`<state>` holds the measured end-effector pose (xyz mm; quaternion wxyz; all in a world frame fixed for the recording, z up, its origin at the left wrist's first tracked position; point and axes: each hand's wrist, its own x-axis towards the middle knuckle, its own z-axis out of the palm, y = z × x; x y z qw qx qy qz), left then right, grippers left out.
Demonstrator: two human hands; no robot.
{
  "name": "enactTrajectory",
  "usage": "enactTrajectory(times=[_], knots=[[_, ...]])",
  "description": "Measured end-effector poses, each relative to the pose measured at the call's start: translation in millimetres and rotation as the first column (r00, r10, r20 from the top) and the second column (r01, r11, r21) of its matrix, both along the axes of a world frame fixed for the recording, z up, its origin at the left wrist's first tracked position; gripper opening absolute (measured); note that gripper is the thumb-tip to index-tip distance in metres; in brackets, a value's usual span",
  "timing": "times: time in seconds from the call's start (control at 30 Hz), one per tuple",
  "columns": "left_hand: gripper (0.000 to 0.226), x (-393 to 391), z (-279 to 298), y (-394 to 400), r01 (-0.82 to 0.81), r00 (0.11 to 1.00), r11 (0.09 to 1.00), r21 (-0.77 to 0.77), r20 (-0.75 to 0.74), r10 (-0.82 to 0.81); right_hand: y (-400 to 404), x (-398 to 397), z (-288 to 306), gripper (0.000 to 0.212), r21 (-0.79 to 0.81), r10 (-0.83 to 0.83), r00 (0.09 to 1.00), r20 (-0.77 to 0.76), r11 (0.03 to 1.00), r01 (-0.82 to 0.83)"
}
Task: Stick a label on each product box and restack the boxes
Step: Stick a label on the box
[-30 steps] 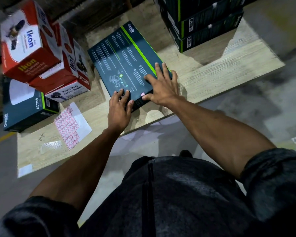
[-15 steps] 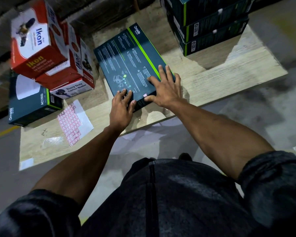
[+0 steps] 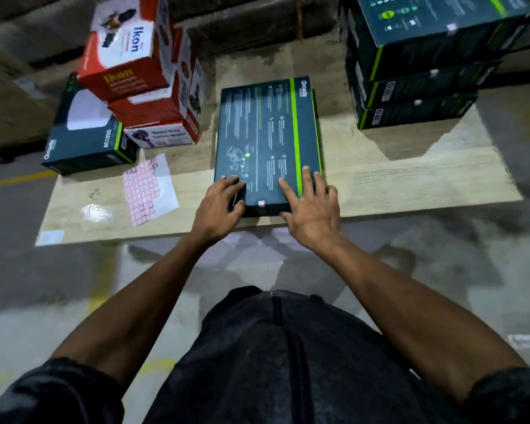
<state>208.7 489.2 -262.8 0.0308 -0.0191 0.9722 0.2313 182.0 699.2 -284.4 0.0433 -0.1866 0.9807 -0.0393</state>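
Observation:
A flat dark box with a green stripe (image 3: 268,139) lies on the wooden board (image 3: 410,179), its near end at the board's front edge. A small pink label (image 3: 261,203) sits on its near edge. My left hand (image 3: 219,203) grips the box's near left corner, fingers on top and thumb on the side. My right hand (image 3: 311,209) lies spread on the near right corner, fingers straight. A sheet of pink labels (image 3: 147,188) rests on the board to the left.
A stack of three dark green-striped boxes (image 3: 416,65), each with a small label, stands at the back right. Red and white boxes (image 3: 141,75) are piled at the back left, beside a dark box (image 3: 89,139). Concrete floor lies below the board.
The dark box has turned from slanted to nearly square with the board's front edge. Both hands stayed on its near corners. The view has shifted, so the right stack shows more.

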Motion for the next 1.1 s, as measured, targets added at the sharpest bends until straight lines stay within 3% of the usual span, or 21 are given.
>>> enactTrajectory(times=[0.27, 0.37, 0.53, 0.63, 0.8, 0.9, 1.1], knots=[[0.053, 27.6, -1.9, -44.0, -0.101, 0.995, 0.969, -0.226, -0.043, 0.094, -27.8, 30.4, -11.7, 0.064, -0.051, 0.174, 0.972, -0.160, 0.982, -0.184], [0.049, 25.7, -3.0, -57.4, -0.167, 0.986, 0.960, -0.223, -0.014, 0.168, -39.0, 31.4, -11.2, 0.063, -0.023, 0.262, 0.947, -0.184, 0.963, -0.270], [0.042, 26.8, -2.3, -69.4, -0.266, 0.964, 0.960, -0.088, -0.048, 0.262, -46.6, 18.6, 3.1, 0.048, -0.084, 0.323, 0.909, -0.265, 0.931, -0.355], [0.045, 37.1, -5.3, -60.6, -0.328, 0.944, 0.943, 0.059, -0.017, 0.329, -51.9, -3.2, 16.0, 0.045, -0.141, 0.348, 0.910, -0.227, 0.912, -0.384], [0.061, 50.9, -3.3, -27.1, -0.509, 0.857, 0.802, 0.313, 0.098, 0.506, -78.4, -49.5, 38.2, 0.056, -0.076, 0.439, 0.894, -0.093, 0.892, -0.446], [0.070, 60.5, -5.6, -3.6, -0.499, 0.855, 0.748, 0.437, 0.110, 0.507, -105.1, -84.7, 55.8, 0.074, -0.001, 0.559, 0.828, 0.037, 0.829, -0.559], [0.102, 56.9, -4.9, 47.4, -0.524, 0.850, 0.755, 0.395, 0.193, 0.490, -156.5, -151.6, 70.8, 0.088, 0.088, 0.700, 0.701, 0.139, 0.696, -0.712]])
